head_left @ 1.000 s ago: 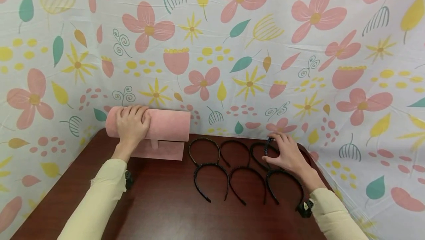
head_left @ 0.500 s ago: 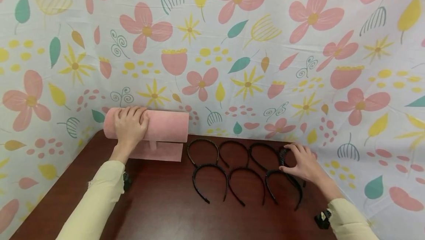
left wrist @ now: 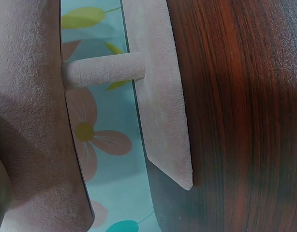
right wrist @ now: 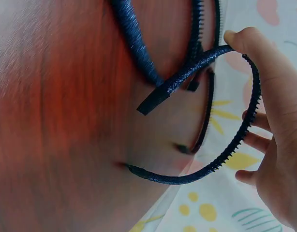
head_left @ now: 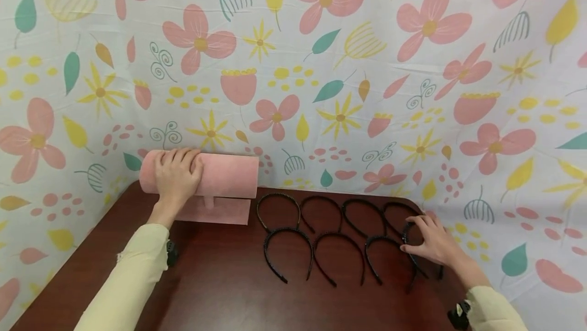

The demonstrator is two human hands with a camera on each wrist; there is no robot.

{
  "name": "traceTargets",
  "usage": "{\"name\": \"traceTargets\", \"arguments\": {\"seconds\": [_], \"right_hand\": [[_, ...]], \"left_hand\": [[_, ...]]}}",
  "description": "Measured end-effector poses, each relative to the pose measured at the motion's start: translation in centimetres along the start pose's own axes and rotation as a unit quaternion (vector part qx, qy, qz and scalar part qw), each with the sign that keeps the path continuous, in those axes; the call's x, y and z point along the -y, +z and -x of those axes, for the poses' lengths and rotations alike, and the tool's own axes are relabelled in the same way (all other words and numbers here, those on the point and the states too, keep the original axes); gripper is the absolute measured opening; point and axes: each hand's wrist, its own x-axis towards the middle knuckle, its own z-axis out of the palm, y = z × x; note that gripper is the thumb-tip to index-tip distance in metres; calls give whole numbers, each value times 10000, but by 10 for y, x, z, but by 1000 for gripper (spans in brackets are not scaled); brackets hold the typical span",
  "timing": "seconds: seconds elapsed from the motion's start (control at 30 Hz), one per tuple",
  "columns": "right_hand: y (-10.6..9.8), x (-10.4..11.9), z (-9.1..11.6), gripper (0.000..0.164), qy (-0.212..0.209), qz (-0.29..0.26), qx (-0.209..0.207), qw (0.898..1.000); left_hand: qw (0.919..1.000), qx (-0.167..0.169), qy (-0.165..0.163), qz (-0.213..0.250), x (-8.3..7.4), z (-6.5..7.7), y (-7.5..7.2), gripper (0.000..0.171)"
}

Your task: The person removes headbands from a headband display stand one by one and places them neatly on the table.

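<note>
My left hand [head_left: 176, 175] lies over the left part of a pink plush headband stand [head_left: 231, 175], a padded roll on a short post and flat base, with its fingers curved over the top. In the left wrist view the post [left wrist: 105, 69] and base [left wrist: 163, 106] show clearly. At the right end of the table, my right hand [head_left: 433, 242] holds a dark blue glittery headband [right wrist: 180, 180] with small teeth inside. The thumb is at one side of its arch, the fingers at the other; its ends point down toward the table.
Several dark headbands lie in two rows on the brown wooden table [head_left: 220, 280], among them one in the front row [head_left: 289, 229] and one at the back right [head_left: 401, 204]. A flowered white cloth [head_left: 284, 30] hangs right behind the table and along its sides.
My right hand has moved right and toward me with the blue headband, away from the back row to the table's right end. The left hand stays on the stand.
</note>
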Motion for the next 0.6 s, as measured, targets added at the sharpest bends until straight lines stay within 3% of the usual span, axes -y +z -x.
{"name": "traceTargets", "arguments": {"seconds": [0.33,0.6], "right_hand": [[5,-21,11,80,608,-94,622,9962],[10,-26,13,80,657,-95,739,9951]], "left_hand": [[10000,74,-38,-6,-1,-3,-1,36],[9999,59,-81,-11,0,0,-2,35]]}}
